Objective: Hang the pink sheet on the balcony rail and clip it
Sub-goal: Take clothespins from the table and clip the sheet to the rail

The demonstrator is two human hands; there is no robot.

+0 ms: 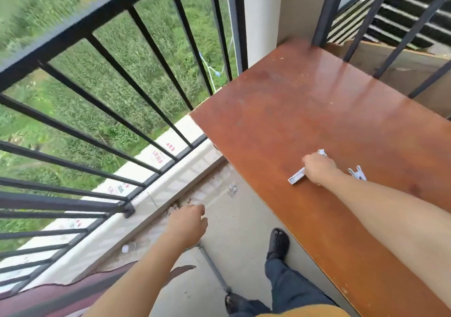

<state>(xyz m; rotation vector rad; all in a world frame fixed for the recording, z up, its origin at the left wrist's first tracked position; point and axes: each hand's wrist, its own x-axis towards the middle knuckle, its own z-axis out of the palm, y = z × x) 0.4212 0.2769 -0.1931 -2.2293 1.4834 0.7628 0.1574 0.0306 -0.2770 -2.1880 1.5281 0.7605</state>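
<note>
The pink sheet (61, 292) hangs over the black balcony rail (73, 31) at the bottom left, with only its dark pink edge in view. My right hand (318, 169) is on the brown table (305, 101) and grips a white clip (296, 177). A second white clip (357, 174) lies just right of that hand. Part of another white clip (322, 152) shows behind the knuckles. My left hand (189, 222) hovers above the floor with loosely curled fingers and holds nothing.
The rail's black bars run along the left, with green field far below. A grey pipe (214, 268) lies on the concrete floor near my feet. Small debris lies along the ledge. A pillar and a dark grille stand behind the table.
</note>
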